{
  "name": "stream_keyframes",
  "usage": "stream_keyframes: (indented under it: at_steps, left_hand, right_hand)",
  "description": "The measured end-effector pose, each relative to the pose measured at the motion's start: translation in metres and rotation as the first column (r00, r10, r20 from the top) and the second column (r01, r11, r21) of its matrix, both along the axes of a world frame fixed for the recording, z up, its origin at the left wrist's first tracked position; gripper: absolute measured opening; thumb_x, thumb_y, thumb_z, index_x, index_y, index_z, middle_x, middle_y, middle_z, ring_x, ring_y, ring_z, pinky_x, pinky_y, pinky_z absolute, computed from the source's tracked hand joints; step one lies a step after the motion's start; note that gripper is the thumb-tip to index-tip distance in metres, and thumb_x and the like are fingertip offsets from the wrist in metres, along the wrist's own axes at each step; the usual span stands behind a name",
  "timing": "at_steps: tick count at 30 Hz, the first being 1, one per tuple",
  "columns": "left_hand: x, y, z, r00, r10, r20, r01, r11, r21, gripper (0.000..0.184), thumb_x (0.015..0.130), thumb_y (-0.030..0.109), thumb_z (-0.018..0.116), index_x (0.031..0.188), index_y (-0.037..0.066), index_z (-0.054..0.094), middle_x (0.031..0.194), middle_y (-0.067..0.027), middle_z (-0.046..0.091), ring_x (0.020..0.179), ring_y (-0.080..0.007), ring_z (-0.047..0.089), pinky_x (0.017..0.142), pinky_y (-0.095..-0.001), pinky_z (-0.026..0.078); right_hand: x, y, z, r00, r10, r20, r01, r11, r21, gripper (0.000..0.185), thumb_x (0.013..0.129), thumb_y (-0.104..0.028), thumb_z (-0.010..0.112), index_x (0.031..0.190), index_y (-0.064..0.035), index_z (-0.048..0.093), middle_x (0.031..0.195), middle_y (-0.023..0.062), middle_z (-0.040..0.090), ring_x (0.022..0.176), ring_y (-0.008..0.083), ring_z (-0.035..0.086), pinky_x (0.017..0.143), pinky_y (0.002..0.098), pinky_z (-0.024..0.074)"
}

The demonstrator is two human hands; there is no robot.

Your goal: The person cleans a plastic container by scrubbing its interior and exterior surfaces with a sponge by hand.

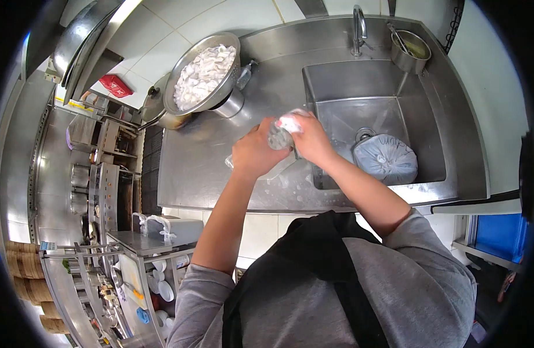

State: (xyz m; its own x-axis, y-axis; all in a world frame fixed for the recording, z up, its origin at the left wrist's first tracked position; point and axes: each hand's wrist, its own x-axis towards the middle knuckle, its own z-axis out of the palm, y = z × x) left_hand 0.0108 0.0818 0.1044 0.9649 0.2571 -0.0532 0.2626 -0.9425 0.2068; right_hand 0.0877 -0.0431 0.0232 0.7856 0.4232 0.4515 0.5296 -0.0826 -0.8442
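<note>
Over the steel counter's middle, my left hand (256, 149) is closed around a clear, rounded container (279, 138); its exact kind is unclear. My right hand (316, 139) is right beside it, fingers curled on a small white-and-pink thing (290, 123) that looks like a packet or crumpled cloth. The two held things meet or overlap, and I cannot tell whether they touch. Another clear edge (229, 161) shows by the left wrist, partly hidden. Below the hands the counter (220, 188) has wet patches.
A perforated metal colander (235, 65) of whitish pieces (204, 78) is raised at the back left, near a lidded pot (154, 104). The sink (330, 107) to the right holds a tied, marked plastic bag (388, 159). Beyond are a tap (357, 32) and a small pot (409, 61) with utensils.
</note>
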Motion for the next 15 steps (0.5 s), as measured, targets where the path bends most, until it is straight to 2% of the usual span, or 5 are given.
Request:
stream_keyframes:
  at_steps: [4,8,10,15]
  left_hand:
    - [0.004,0.003,-0.001,0.999,-0.030,0.039,0.029,0.999,0.021,0.075,0.067,0.045,0.075,0.131,0.019,0.047,0.111,-0.0138,0.066,0.099,-0.0317,0.066,0.084,-0.0419,0.052]
    - [0.002,0.001,-0.005,1.000,-0.012,0.013,0.012,0.999,0.036,0.075,0.067,0.045,0.075,0.132,0.019,0.047,0.112,-0.0133,0.066,0.100,-0.0314,0.065,0.084,-0.0416,0.052]
    - [0.002,0.002,-0.007,0.999,-0.021,0.027,0.020,0.999,0.034,0.075,0.067,0.045,0.075,0.132,0.020,0.047,0.112,-0.0135,0.066,0.100,-0.0314,0.065,0.084,-0.0417,0.052]
    - [0.001,0.005,-0.007,0.998,-0.045,0.050,0.044,0.999,0.015,0.075,0.066,0.045,0.075,0.131,0.021,0.047,0.112,-0.0141,0.066,0.099,-0.0318,0.066,0.082,-0.0419,0.052]
  right_hand:
    - [-0.016,-0.021,-0.009,0.995,0.073,-0.070,-0.071,0.997,0.028,0.037,0.072,0.007,0.054,0.102,-0.0084,0.068,0.103,0.0135,0.063,0.101,0.0374,0.053,0.092,0.0419,0.0431]
    - [-0.003,-0.004,0.004,0.999,0.029,-0.034,-0.028,0.999,0.039,0.035,0.072,0.008,0.053,0.099,-0.0091,0.069,0.101,0.0126,0.063,0.100,0.0364,0.054,0.091,0.0420,0.0431]
    - [0.001,0.004,0.004,0.999,-0.005,0.046,0.003,1.000,0.023,0.034,0.072,0.008,0.053,0.098,-0.0091,0.069,0.101,0.0125,0.063,0.100,0.0361,0.054,0.091,0.0419,0.0431]
    - [-0.020,-0.023,0.003,0.998,0.048,0.043,-0.047,0.999,-0.005,0.035,0.071,0.009,0.054,0.097,-0.0082,0.068,0.101,0.0123,0.063,0.100,0.0357,0.054,0.090,0.0419,0.0438]
